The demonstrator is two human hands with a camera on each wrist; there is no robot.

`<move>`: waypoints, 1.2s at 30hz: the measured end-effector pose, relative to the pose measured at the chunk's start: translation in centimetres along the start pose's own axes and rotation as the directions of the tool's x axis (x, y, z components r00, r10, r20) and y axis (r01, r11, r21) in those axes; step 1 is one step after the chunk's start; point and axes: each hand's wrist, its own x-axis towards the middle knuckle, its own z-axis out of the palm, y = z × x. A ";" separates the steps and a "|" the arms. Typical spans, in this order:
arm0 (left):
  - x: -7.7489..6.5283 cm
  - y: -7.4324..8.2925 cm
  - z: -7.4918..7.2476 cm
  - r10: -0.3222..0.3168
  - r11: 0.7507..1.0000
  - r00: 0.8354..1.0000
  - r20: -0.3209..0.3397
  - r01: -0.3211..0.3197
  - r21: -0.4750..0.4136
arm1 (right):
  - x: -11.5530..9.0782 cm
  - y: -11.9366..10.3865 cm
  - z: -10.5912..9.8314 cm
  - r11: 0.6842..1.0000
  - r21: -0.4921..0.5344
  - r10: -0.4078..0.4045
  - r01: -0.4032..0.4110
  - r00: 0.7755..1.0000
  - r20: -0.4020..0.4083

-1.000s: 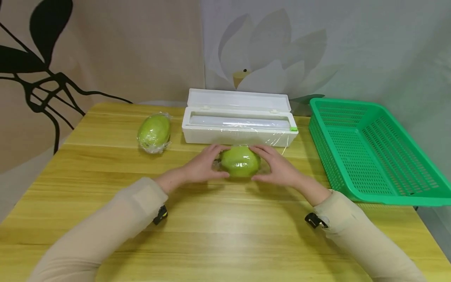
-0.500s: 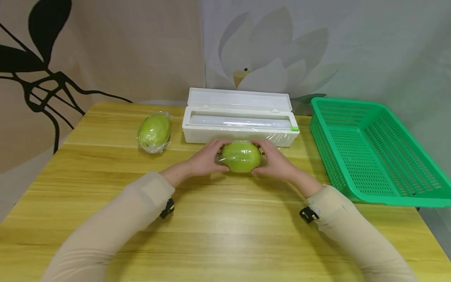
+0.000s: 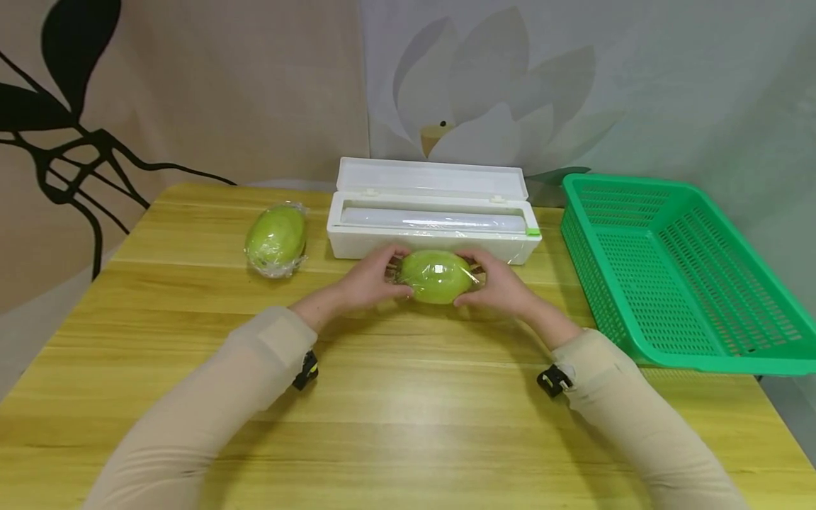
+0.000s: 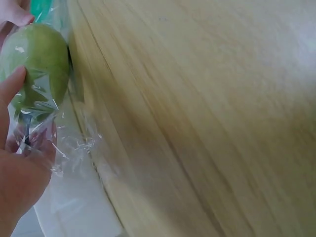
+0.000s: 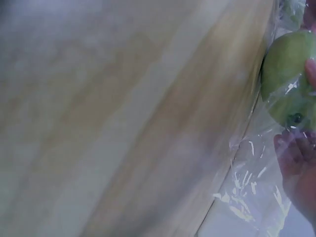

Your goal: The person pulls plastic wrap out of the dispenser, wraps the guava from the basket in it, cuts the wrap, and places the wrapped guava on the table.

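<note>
An oval yellow-green fruit (image 3: pixel 436 277), wrapped in clear cling film, is held between both hands in front of the white cling film box (image 3: pixel 433 225). My left hand (image 3: pixel 372 278) grips its left end, thumb on the near side and fingers curled behind. At the right end, my right hand (image 3: pixel 503 285) grips it the same way. In the left wrist view, loose cling film (image 4: pixel 74 143) hangs crinkled around the fruit's end and the fingers. More loose film (image 5: pixel 252 182) spreads below the fruit in the right wrist view. The fingertips behind the fruit are partly hidden.
Another wrapped green fruit (image 3: pixel 276 239) lies on the wooden table (image 3: pixel 408 411) to the left. The box has its lid raised, with a film roll inside and a green piece at its right end. A green plastic basket (image 3: pixel 612 283) stands on the right.
Both hands and the fruit have moved a little farther back, closer to the box. The fingers have closed in around the fruit's ends, and the film stretched toward the box no longer shows.
</note>
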 end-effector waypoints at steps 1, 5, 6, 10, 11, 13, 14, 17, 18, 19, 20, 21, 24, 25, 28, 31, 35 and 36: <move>0.0 0.0 0.0 -0.005 1.000 1.000 -0.003 0.005 0.009 | 0.1 0.0 0.0 1.000 0.004 0.011 -0.011 1.000 0.002; 0.2 -0.2 -0.1 -0.004 1.000 1.000 -0.006 0.004 -0.003 | 0.4 0.1 -0.2 0.999 0.017 0.037 -0.037 0.999 0.014; 0.2 -0.2 -0.2 -0.006 1.000 1.000 -0.008 0.006 -0.009 | 0.4 0.0 -0.3 0.999 0.027 0.043 -0.043 0.999 0.018; 0.4 -0.3 -0.3 -0.006 1.000 1.000 -0.008 0.005 -0.029 | 0.6 0.2 -0.5 0.996 0.059 0.059 -0.060 0.998 0.029; 0.5 -0.3 -0.3 -0.005 1.000 1.000 -0.008 0.005 -0.026 | 0.7 0.2 -0.6 0.996 0.065 0.064 -0.066 0.997 0.033; 0.7 -0.5 -0.4 -0.001 1.000 1.000 -0.006 0.000 -0.022 | 0.7 0.2 -0.7 0.995 0.071 0.071 -0.073 0.997 0.036; 0.8 -0.5 -0.4 0.002 1.000 1.000 -0.005 -0.002 -0.019 | 0.8 0.3 -0.7 0.995 0.073 0.071 -0.074 0.997 0.039; 1.0 -0.7 -0.5 0.007 1.000 1.000 0.001 -0.007 -0.013 | 1.0 0.5 -0.8 0.993 0.089 0.078 -0.081 0.996 0.046; 1.0 -0.8 -0.5 0.006 1.000 1.000 0.004 -0.006 -0.014 | 1.0 0.5 -0.8 0.991 0.097 0.083 -0.087 0.995 0.048; 1.0 -0.8 -0.6 0.004 1.000 1.000 0.006 -0.004 -0.020 | 1.0 0.5 -0.9 0.990 0.106 0.090 -0.094 0.995 0.050; 1.0 -0.9 -0.6 0.001 1.000 1.000 0.006 -0.001 -0.019 | 1.1 0.5 -0.9 0.988 0.114 0.095 -0.100 0.994 0.052; 1.1 -1.0 -0.6 0.000 1.000 1.000 0.006 0.000 -0.019 | 1.2 0.6 -1.0 0.987 0.121 0.102 -0.108 0.993 0.055; 1.1 -1.1 -0.7 -0.001 1.000 1.000 0.006 0.001 -0.026 | 1.3 0.5 -1.1 0.982 0.139 0.120 -0.128 0.991 0.065; 1.2 -1.1 -0.8 -0.003 1.000 1.000 0.005 0.003 -0.027 | 1.4 0.5 -1.1 0.981 0.141 0.123 -0.132 0.990 0.069; 1.2 -1.2 -0.8 -0.004 0.999 1.000 0.005 0.004 -0.044 | 1.5 0.6 -1.3 0.980 0.143 0.127 -0.138 0.988 0.084; 1.1 -1.3 -0.8 -0.014 0.998 1.000 0.001 0.014 -0.057 | 1.7 0.8 -1.4 0.979 0.152 0.123 -0.137 0.988 0.097; 1.2 -1.4 -0.8 -0.024 0.997 1.000 0.005 0.025 -0.069 | 1.7 0.9 -1.5 0.977 0.167 0.119 -0.135 0.987 0.104; 1.2 -1.3 -0.8 -0.026 0.997 1.000 0.008 0.026 -0.073 | 1.7 0.9 -1.5 0.976 0.171 0.118 -0.135 0.987 0.105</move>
